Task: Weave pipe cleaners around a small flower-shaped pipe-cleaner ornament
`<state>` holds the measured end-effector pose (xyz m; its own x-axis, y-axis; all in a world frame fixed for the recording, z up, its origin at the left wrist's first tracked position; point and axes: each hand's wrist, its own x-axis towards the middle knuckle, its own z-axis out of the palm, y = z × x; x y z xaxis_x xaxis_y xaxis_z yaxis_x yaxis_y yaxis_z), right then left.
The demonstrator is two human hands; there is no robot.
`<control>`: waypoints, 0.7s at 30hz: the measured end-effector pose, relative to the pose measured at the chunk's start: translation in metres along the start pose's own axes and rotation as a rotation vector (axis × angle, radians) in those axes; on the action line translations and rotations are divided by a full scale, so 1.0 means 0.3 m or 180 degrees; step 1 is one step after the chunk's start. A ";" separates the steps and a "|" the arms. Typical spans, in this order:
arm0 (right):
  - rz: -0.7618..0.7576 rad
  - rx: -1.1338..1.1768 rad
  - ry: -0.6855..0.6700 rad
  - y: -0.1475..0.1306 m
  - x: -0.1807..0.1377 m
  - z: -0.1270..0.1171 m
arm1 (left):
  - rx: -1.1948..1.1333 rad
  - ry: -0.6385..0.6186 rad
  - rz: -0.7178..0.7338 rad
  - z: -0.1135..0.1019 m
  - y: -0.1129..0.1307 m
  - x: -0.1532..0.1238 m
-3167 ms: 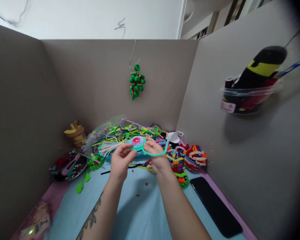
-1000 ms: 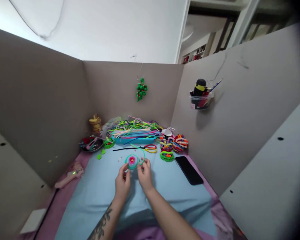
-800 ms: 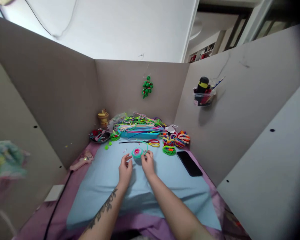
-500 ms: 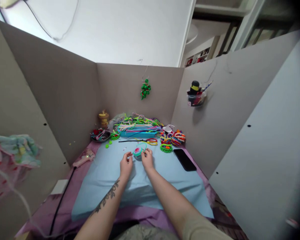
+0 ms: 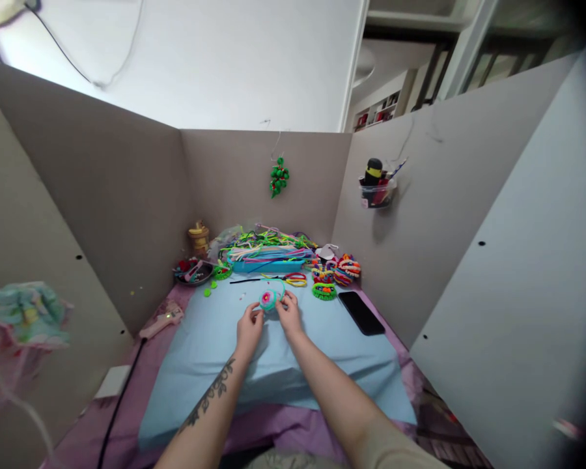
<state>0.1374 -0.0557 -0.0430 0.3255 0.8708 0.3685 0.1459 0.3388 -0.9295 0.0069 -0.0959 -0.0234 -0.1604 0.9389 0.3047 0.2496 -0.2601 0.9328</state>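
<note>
A small round pipe-cleaner coil [image 5: 268, 299], teal outside with a pink centre, is held above the light blue cloth [image 5: 215, 365]. A loose teal strand loops up from its far side. My left hand [image 5: 250, 326] pinches the coil's left edge. My right hand [image 5: 289, 315] pinches its right edge, fingers curled around the strand. Both forearms reach forward over the cloth.
A pile of coloured pipe cleaners [image 5: 268, 246] lies at the back with yellow-red scissors [image 5: 295, 280] in front. Finished coils [image 5: 342, 268] and a black phone [image 5: 361, 312] sit right. A dark dish [image 5: 193, 271], a pink glue gun [image 5: 161, 319], grey panels and a wall cup [image 5: 376, 192] surround.
The view has pulled back from the desk since the earliest frame. Both hands stay on the coil, which has come down close to the cloth, and the left fingers have closed onto its edge.
</note>
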 end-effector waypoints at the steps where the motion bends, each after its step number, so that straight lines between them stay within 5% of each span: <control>1: 0.0000 0.0009 0.0008 -0.001 0.000 0.000 | -0.0016 0.0003 -0.0005 0.000 0.000 0.001; 21: 0.0070 0.0021 0.0012 -0.028 0.005 -0.005 | -0.0117 0.0026 -0.0065 0.011 -0.026 0.017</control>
<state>0.1381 -0.0578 -0.0347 0.3320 0.8767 0.3480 0.1325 0.3220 -0.9374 0.0072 -0.0882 -0.0296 -0.1728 0.9422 0.2870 0.2110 -0.2492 0.9452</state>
